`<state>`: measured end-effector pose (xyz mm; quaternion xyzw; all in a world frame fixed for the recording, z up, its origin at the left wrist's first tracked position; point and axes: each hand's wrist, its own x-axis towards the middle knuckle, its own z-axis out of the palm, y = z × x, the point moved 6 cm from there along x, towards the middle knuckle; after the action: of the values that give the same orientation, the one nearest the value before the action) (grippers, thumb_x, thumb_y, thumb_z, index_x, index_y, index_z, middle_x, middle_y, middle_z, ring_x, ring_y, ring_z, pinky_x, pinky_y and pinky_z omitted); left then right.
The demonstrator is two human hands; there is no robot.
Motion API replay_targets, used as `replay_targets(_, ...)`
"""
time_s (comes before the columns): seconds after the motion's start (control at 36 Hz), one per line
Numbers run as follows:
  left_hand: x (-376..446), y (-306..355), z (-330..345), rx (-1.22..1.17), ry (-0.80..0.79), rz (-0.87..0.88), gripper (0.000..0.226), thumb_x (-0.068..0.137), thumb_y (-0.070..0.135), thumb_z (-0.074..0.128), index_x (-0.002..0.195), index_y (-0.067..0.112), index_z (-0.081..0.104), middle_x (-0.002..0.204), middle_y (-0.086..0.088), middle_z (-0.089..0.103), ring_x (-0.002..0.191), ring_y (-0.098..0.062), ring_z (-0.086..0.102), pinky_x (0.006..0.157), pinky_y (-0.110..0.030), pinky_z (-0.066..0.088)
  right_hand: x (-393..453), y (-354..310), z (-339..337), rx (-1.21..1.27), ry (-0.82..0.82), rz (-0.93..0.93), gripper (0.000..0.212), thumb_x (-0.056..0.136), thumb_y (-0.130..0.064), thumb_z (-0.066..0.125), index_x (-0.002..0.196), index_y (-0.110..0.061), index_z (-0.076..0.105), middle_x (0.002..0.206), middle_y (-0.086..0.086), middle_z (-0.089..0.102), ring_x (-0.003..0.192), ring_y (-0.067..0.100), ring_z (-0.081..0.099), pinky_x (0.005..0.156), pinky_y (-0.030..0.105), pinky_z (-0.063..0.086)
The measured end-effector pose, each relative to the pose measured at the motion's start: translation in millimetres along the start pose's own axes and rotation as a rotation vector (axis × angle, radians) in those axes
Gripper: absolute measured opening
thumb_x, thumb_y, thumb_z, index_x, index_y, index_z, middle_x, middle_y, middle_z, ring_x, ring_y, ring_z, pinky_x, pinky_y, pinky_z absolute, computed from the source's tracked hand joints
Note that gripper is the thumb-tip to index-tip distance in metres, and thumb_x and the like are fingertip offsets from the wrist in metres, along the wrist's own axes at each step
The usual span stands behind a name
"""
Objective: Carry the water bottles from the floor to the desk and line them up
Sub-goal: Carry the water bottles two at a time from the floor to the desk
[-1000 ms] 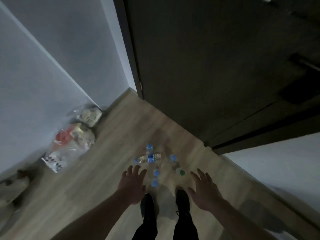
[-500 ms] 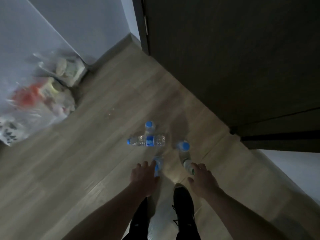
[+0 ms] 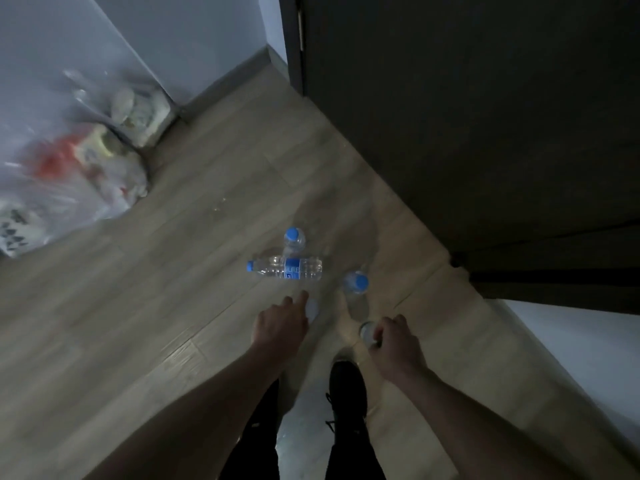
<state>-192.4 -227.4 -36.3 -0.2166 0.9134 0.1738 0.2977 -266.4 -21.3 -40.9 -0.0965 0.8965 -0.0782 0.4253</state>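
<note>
Clear water bottles with blue caps stand and lie on the wooden floor in front of my feet. One bottle [image 3: 285, 268] lies on its side, with an upright bottle [image 3: 294, 239] just behind it and another upright bottle [image 3: 356, 283] to its right. My left hand [image 3: 280, 329] is closed around the top of a bottle [image 3: 312, 308], which it mostly hides. My right hand [image 3: 396, 344] grips the top of a further upright bottle [image 3: 367, 330]. The desk is out of view.
Plastic bags [image 3: 74, 188] with packaged goods lie against the wall at the left. A dark door or cabinet front [image 3: 467, 116] rises close behind the bottles on the right. My dark shoes [image 3: 346, 389] stand just below the hands. Bare wooden floor [image 3: 156, 289] spreads to the left.
The view has dropped closer to the floor. Both hands went from spread open above the bottles to closed on the tops of the two nearest bottles.
</note>
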Motion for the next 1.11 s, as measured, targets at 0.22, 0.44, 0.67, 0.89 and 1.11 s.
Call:
replay_targets(0.22, -194, 12, -188, -0.197, 0.142, -0.085, 0.031, 0.094, 0.039, 0.056, 0.117, 0.022, 0.041, 0.103, -0.004, 0.061, 0.084, -0.033, 0.065, 0.062, -0.033, 0.038, -193, -73, -154, -0.021, 0.021, -0.156, 0.016, 0.089, -0.021, 0.065, 0.091, -0.024, 0.049, 0.112, 0.004, 0.049, 0.094, 0.031, 0.062, 0.081, 0.036, 0.048)
replay_targets(0.44, -410, -10, -330, -0.348, 0.415, -0.236, 0.025, 0.095, 0.042, 0.055, 0.108, 0.029, 0.037, 0.1, 0.001, 0.063, 0.068, -0.029, 0.062, 0.058, -0.036, 0.05, -379, -178, -268, -0.093, 0.065, -0.495, 0.011, 0.086, -0.021, 0.068, 0.09, -0.015, 0.06, 0.105, -0.002, 0.054, 0.098, 0.023, 0.062, 0.077, 0.031, 0.046)
replay_targets(0.67, -595, -70, -368, -0.434, 0.708, -0.453, 0.026, 0.089, 0.052, 0.055, 0.097, 0.04, 0.033, 0.085, 0.015, 0.055, 0.057, -0.012, 0.054, 0.048, -0.032, 0.05, -523, -305, -279, -0.173, 0.053, -0.842, 0.007, 0.075, -0.016, 0.072, 0.081, -0.019, 0.068, 0.096, -0.012, 0.058, 0.092, 0.017, 0.062, 0.073, 0.024, 0.041)
replay_targets(0.89, -762, -148, -349, -0.551, 0.927, -0.604, 0.021, 0.083, 0.055, 0.048, 0.092, 0.038, 0.039, 0.076, 0.013, 0.054, 0.058, -0.007, 0.051, 0.049, -0.028, 0.04, -647, -418, -188, -0.32, -0.024, -1.145, 0.01, 0.071, -0.018, 0.071, 0.075, -0.027, 0.069, 0.083, -0.011, 0.057, 0.08, 0.01, 0.06, 0.068, 0.021, 0.04)
replay_targets(1.11, -911, -234, -307, -0.527, 1.01, -0.789, 0.022, 0.086, 0.049, 0.058, 0.088, 0.037, 0.04, 0.067, 0.016, 0.051, 0.056, -0.004, 0.05, 0.048, -0.021, 0.031, -768, -512, -81, -0.372, -0.078, -1.39, 0.012, 0.074, -0.023, 0.075, 0.075, -0.033, 0.068, 0.089, -0.014, 0.06, 0.085, 0.005, 0.058, 0.078, 0.024, 0.048)
